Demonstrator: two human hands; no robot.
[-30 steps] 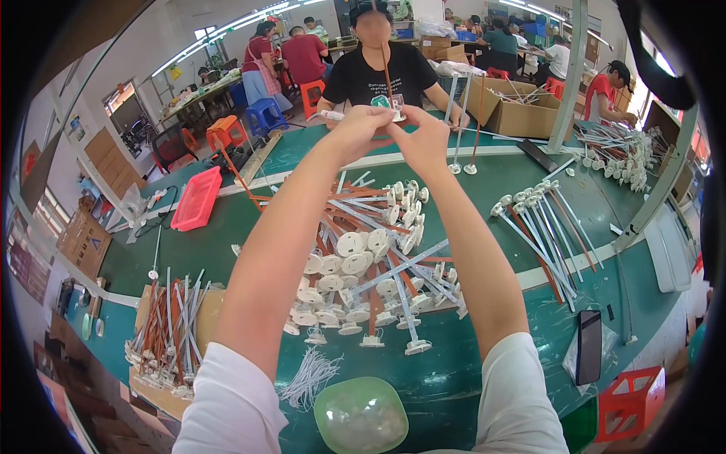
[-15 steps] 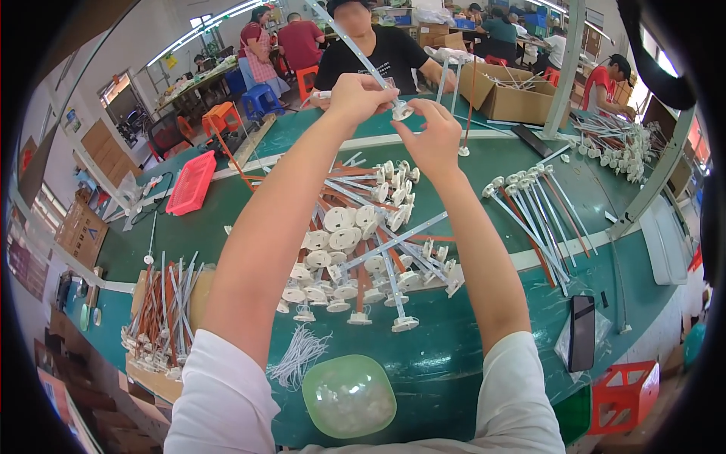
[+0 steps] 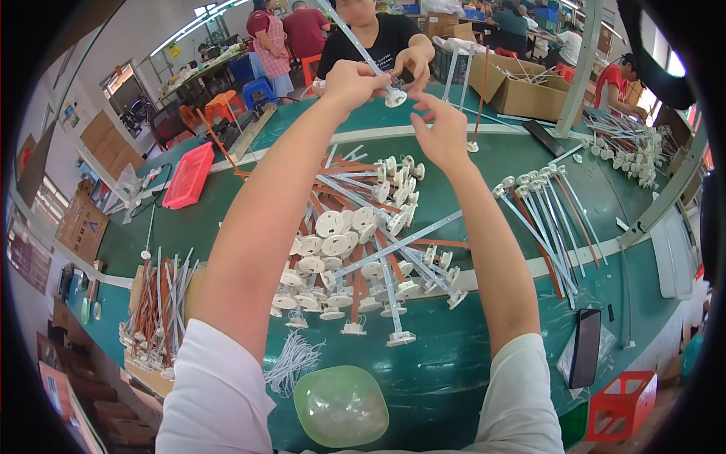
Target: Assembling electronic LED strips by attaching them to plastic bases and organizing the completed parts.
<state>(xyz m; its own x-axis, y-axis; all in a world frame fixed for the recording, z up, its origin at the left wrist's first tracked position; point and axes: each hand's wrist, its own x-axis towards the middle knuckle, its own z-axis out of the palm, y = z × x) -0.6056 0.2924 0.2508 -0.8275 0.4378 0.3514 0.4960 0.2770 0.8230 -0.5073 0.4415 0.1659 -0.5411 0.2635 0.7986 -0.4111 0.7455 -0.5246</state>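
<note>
My left hand (image 3: 349,88) is raised over the far part of the bench, fingers closed around a pale LED strip (image 3: 354,39) near its lower end. The strip tilts up to the left, and a round white base (image 3: 395,97) hangs from its lower end. Just right of that base, my right hand (image 3: 443,130) has its fingers apart and holds nothing. Below both hands lies a heap of similar LED strips and brown strips with round white bases (image 3: 333,224), partly covered by my left forearm.
A green bowl (image 3: 302,405) and a bundle of white wires (image 3: 293,363) sit near me. Strips lie at left (image 3: 162,303) and right (image 3: 541,227). A phone (image 3: 584,348), red basket (image 3: 189,175) and carton (image 3: 522,94) are around. Opposite, a co-worker's hands (image 3: 413,64) are close to mine.
My right hand has come off the white base and moved down to the right, fingers opening. My left hand still holds the strip. The co-worker's hands have come together behind it.
</note>
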